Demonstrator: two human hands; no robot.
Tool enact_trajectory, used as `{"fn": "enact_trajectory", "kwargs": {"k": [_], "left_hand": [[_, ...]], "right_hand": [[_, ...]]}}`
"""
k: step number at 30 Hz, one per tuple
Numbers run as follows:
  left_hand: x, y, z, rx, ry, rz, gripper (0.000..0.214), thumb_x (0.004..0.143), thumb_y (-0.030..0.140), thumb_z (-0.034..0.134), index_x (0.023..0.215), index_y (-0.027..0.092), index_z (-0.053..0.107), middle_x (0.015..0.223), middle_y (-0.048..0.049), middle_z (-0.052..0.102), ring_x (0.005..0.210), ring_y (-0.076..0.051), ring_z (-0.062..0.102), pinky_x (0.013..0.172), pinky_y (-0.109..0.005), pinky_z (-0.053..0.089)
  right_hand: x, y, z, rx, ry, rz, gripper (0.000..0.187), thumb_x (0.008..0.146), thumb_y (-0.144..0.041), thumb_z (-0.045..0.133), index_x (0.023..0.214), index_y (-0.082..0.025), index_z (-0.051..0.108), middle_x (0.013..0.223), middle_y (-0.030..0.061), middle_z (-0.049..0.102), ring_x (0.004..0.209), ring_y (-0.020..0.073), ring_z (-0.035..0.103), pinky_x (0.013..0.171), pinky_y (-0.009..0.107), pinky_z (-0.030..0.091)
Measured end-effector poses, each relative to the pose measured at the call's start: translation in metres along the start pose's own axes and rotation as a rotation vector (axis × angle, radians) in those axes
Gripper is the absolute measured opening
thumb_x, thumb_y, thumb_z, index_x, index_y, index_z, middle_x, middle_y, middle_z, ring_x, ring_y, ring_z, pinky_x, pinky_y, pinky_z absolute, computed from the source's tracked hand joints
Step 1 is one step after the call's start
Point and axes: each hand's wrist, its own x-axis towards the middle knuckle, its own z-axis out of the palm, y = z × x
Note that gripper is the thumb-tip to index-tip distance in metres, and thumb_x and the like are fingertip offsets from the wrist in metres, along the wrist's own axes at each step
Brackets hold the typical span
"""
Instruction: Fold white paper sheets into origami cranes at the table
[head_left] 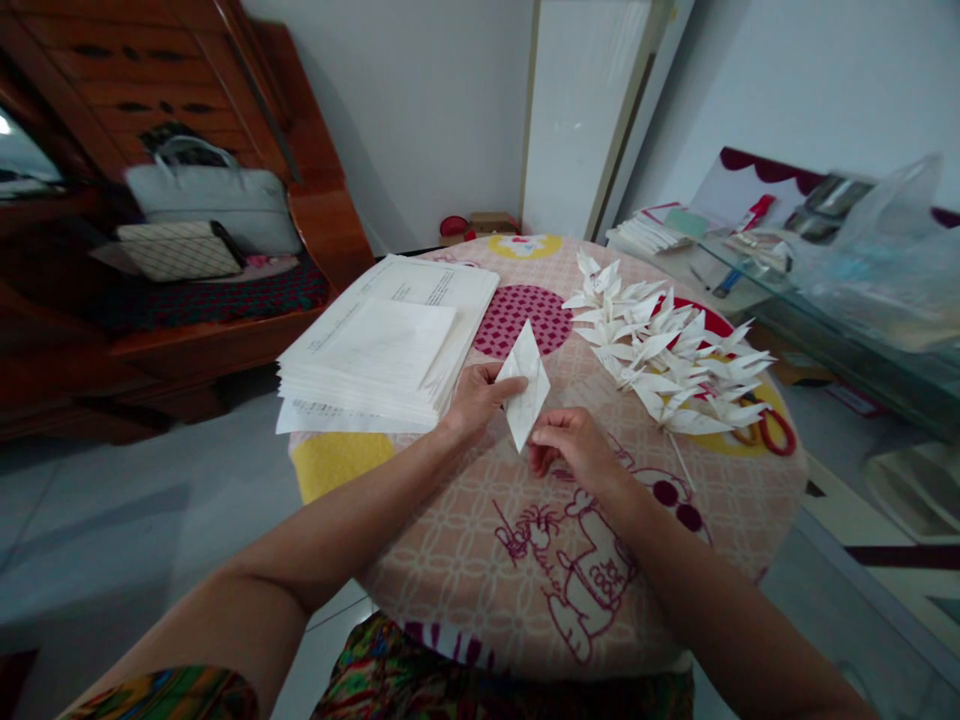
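Observation:
My left hand (480, 400) pinches a folded white paper diamond (527, 385), its thumb lying across the left side of the sheet. The diamond stands on end, with one long point up and the other down. My right hand (571, 445) is at the diamond's lower right edge, its fingers curled together; whether they grip anything is hidden. To the right lies a cluster of folded paper cranes (652, 345) with pointed wings. A thick stack of printed paper sheets (375, 340) is left of my hands, with smaller cut sheets (397, 345) on top.
A patterned cloth covers the round table (450, 560). Red-handled scissors (776, 432) lie partly under the cranes at the right edge. Beyond stands a glass shelf (825, 310) with a plastic bag (885, 260). A wooden bench (330, 220) with bags is at the left.

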Motion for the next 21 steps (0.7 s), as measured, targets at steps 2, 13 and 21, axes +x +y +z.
{"fn": "enact_trajectory", "kwargs": {"k": [2,13,21], "left_hand": [[0.001,0.001,-0.002,-0.005,-0.017,0.001,0.022,0.061,0.030,0.078,0.061,0.011,0.066,0.056,0.0007,0.061,0.047,-0.008,0.047,0.047,-0.021,0.032],[-0.003,-0.006,0.003,0.128,-0.193,0.009,0.029,0.068,0.037,0.081,0.076,0.009,0.075,0.068,-0.0030,0.069,0.056,-0.011,0.055,0.054,-0.023,0.040],[-0.003,-0.006,0.001,0.210,-0.245,-0.018,0.037,0.069,0.045,0.080,0.066,0.009,0.071,0.061,-0.0026,0.065,0.052,-0.009,0.052,0.050,-0.021,0.039]], "right_hand": [[0.000,-0.001,-0.003,0.011,0.025,-0.041,0.021,0.066,-0.036,0.072,0.061,-0.015,0.069,0.055,0.0035,0.068,0.043,0.0144,0.060,0.042,0.025,0.050],[0.008,0.001,-0.008,0.089,0.363,-0.313,0.021,0.062,-0.038,0.081,0.065,-0.019,0.072,0.061,-0.0008,0.068,0.054,0.0147,0.058,0.054,0.027,0.048],[0.011,0.007,-0.017,-0.020,0.349,-0.372,0.023,0.069,-0.040,0.078,0.070,-0.018,0.072,0.062,-0.0015,0.064,0.056,0.0129,0.053,0.053,0.025,0.042]]}}
